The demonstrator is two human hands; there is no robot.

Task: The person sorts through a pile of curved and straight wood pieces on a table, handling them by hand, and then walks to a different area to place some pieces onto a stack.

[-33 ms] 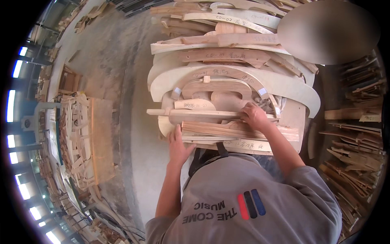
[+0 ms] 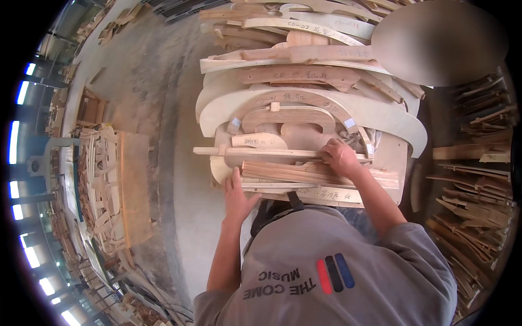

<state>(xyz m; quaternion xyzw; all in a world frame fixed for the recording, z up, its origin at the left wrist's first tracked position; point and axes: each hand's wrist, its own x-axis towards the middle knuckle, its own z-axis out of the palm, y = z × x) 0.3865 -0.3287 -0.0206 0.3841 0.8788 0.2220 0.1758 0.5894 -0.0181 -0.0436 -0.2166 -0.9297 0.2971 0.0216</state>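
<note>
My left hand [image 2: 237,196] is at the near left of the pile, fingers stretched out and thumb apart, its fingertips touching the left end of a bundle of reddish-brown wooden strips [image 2: 283,171]. My right hand [image 2: 341,157] reaches over the right part of that bundle. Its fingers are curled down on a long, thin pale wooden strip [image 2: 255,152], which lies crosswise just beyond the bundle; the fingertips are partly hidden. Beyond the strip sit a small curved pale wooden piece [image 2: 261,140] with handwriting and a brown wooden piece with rounded ends [image 2: 288,119].
A large pale curved board [image 2: 399,122] arches around these pieces, with more marked wooden templates [image 2: 293,75] stacked farther off. Wooden boards [image 2: 473,190] fill racks on the right. At the left, cut wooden parts [image 2: 103,190] are piled beside an orange-tinted panel [image 2: 136,187] on the concrete floor.
The whole view has shifted very slightly. Both hands keep the same places on the wood.
</note>
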